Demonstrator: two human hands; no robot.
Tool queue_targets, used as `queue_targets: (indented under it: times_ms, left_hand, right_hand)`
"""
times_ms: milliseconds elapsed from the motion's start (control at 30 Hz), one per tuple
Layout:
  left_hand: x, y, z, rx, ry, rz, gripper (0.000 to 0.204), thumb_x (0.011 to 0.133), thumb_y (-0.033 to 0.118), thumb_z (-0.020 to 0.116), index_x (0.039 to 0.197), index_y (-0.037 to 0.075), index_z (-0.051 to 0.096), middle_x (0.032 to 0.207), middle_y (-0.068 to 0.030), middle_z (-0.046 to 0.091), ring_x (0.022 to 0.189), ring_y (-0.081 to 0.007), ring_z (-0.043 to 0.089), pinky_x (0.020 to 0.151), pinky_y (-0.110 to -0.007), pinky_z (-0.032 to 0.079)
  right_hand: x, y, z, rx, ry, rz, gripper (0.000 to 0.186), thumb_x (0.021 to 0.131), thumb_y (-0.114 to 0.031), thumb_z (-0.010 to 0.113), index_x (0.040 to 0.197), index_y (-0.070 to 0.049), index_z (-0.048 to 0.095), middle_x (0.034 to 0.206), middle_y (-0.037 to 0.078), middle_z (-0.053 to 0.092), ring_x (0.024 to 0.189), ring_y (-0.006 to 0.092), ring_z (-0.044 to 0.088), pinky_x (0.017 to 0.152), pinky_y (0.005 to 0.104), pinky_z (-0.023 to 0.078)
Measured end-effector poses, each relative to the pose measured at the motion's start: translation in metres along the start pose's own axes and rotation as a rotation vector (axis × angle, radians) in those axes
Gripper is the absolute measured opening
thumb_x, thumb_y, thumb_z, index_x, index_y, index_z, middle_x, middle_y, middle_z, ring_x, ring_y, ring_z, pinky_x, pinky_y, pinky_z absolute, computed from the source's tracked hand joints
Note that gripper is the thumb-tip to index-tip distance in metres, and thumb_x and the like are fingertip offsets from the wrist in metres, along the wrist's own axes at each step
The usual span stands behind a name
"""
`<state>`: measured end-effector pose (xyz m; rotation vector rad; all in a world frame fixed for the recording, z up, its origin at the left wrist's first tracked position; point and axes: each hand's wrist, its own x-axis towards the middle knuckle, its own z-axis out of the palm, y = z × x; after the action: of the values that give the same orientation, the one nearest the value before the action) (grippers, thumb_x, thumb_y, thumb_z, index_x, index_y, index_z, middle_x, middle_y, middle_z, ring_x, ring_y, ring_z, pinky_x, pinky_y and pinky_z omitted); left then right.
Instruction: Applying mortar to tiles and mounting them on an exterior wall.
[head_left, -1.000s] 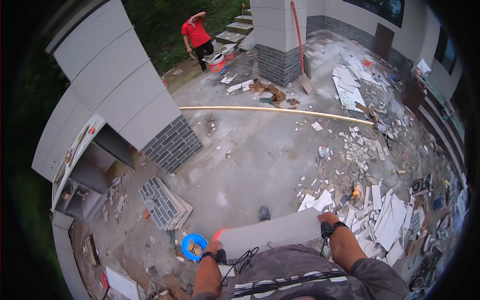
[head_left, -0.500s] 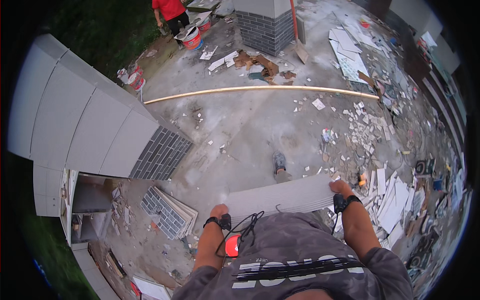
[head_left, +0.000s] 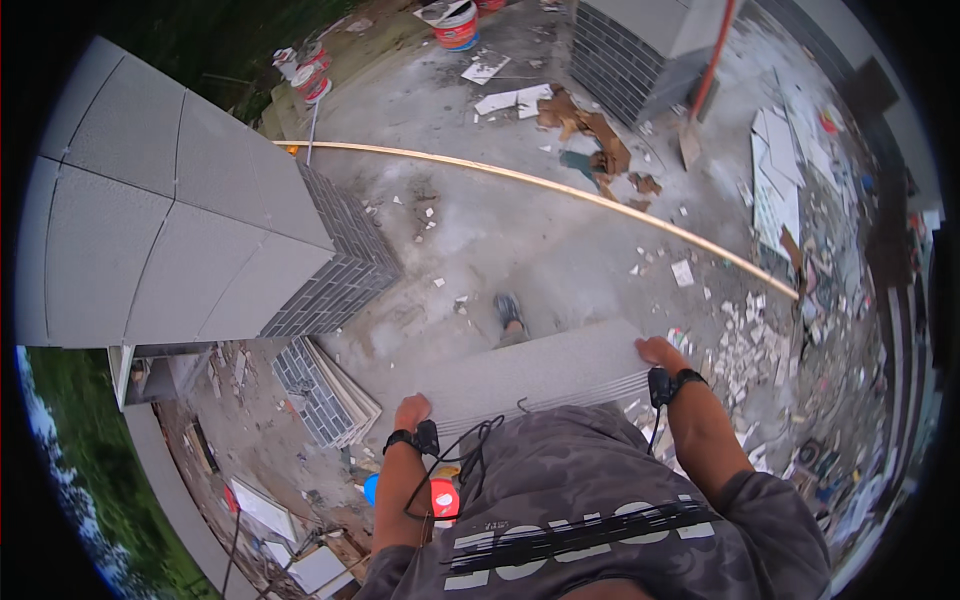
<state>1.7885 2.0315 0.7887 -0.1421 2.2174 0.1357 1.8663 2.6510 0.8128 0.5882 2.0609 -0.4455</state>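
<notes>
Left hand (head_left: 413, 410) and right hand (head_left: 661, 353) grasped grey slab stack (head_left: 540, 369) at its left and right edges, near edge by shirt (head_left: 565, 465).

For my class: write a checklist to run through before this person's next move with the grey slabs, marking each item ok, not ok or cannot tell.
1. Left hand on the left end of the slab stack: ok.
2. Right hand on its right end: ok.
3. Grip underneath secure: cannot tell, hidden.
4. Floor ahead unobstructed: not ok, a wooden strip lies across it.
5. Right side free of debris: not ok, broken tile pieces are scattered there.
</notes>
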Motion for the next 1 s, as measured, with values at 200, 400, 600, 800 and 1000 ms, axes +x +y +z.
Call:
queue_targets:
  times_ms: [200, 400, 600, 800, 1000]
  left_hand:
    - [0.125, -0.003, -0.098, 0.020, -0.001, 0.059, 0.039, 0.090, 0.019, 0.041, 0.107, -0.003, 0.068, 0.115, -0.0291, 0.063, 0.111, -0.0444, 0.060, 0.096, -0.051, 0.047]
    - [0.212, 0.052, -0.242, 0.024, -0.027, 0.143, 0.036, 0.086, 0.018, 0.045, 0.103, -0.003, 0.069, 0.113, -0.0285, 0.063, 0.110, -0.0422, 0.061, 0.094, -0.050, 0.050]
    - [0.293, 0.065, -0.335, -0.121, 0.091, 0.058, 0.041, 0.087, 0.018, 0.043, 0.114, -0.007, 0.063, 0.112, -0.0317, 0.063, 0.110, -0.0431, 0.061, 0.095, -0.050, 0.049]
    - [0.368, 0.072, -0.451, -0.023, 0.030, 0.048, 0.037, 0.087, 0.018, 0.044, 0.105, -0.004, 0.069, 0.109, -0.0288, 0.064, 0.105, -0.0428, 0.063, 0.093, -0.049, 0.051]
    - [0.413, 0.056, -0.548, -0.094, 0.066, -0.096, 0.039, 0.089, 0.020, 0.041, 0.104, -0.003, 0.069, 0.113, -0.0263, 0.065, 0.108, -0.0408, 0.063, 0.095, -0.048, 0.050]
  right_hand:
    - [0.071, -0.135, -0.151, -0.121, -0.013, -0.088, 0.056, 0.100, -0.040, 0.031, 0.124, 0.001, 0.061, 0.133, 0.028, 0.054, 0.127, 0.0418, 0.050, 0.110, 0.0463, 0.037]
    - [0.105, -0.214, -0.279, -0.030, 0.062, -0.001, 0.065, 0.098, -0.048, 0.034, 0.125, 0.006, 0.059, 0.133, 0.029, 0.054, 0.130, 0.0421, 0.046, 0.111, 0.0439, 0.034]
    - [0.192, -0.317, -0.392, -0.116, 0.172, -0.003, 0.061, 0.100, -0.043, 0.027, 0.126, 0.002, 0.059, 0.135, 0.026, 0.054, 0.128, 0.0413, 0.049, 0.111, 0.0451, 0.035]
    - [0.298, -0.430, -0.500, -0.224, 0.034, -0.178, 0.063, 0.100, -0.046, 0.030, 0.122, 0.004, 0.060, 0.130, 0.026, 0.057, 0.125, 0.0404, 0.052, 0.107, 0.0448, 0.039]
    - [0.389, -0.554, -0.610, -0.228, 0.016, -0.229, 0.068, 0.098, -0.050, 0.033, 0.122, 0.008, 0.059, 0.133, 0.028, 0.054, 0.128, 0.0410, 0.049, 0.109, 0.0447, 0.037]
